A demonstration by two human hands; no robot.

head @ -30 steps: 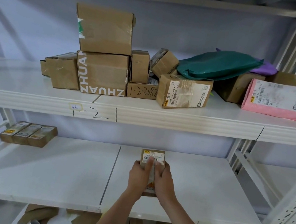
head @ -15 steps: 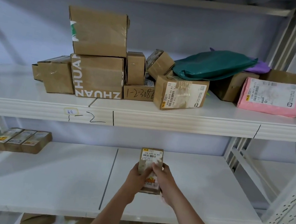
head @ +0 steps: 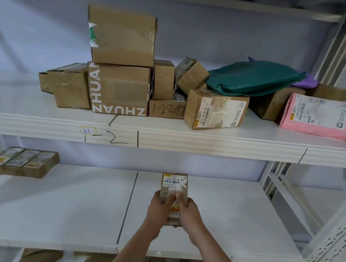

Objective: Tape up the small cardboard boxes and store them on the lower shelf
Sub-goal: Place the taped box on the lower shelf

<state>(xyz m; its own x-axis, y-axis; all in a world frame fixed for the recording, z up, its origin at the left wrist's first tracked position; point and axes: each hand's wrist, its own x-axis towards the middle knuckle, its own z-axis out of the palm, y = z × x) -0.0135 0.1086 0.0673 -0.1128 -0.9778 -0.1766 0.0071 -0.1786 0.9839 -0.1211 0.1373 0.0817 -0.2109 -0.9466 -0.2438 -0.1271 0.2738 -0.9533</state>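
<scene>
- The step in hand looked like storing: one small cardboard box [head: 172,194] was held over the middle of the lower shelf [head: 43,212], just right of the seam between its two boards; whether its underside touched the board could not be told.
- The left hand [head: 158,207] gripped the box's left side, fingers curled onto its top face. The right hand [head: 188,214] gripped the right side, fingers curled over the label. Both sets of fingers were clamped on the box.
- The box lay lengthwise, its barcode label at the far end, its near end between the two wrists.
- The next move, as I judged it, called for setting the box flat on the board and letting go with both hands, perhaps sliding it left toward the stored row; whether its tape was finished could not be told.
- Counts on the lower shelf: three small boxes [head: 22,162] already stood side by side, touching, at the far left, well apart from the held one. That made four small boxes in all.
- Counts on the upper shelf [head: 210,145]: about ten or eleven brown cartons, some partly hidden; one green mailer bag [head: 254,78] lying over cartons; one purple bag [head: 307,81] just behind it; one pink mailer [head: 320,117] at the right.
- Below the lower shelf, several more cartons showed, too cut off to count.
</scene>
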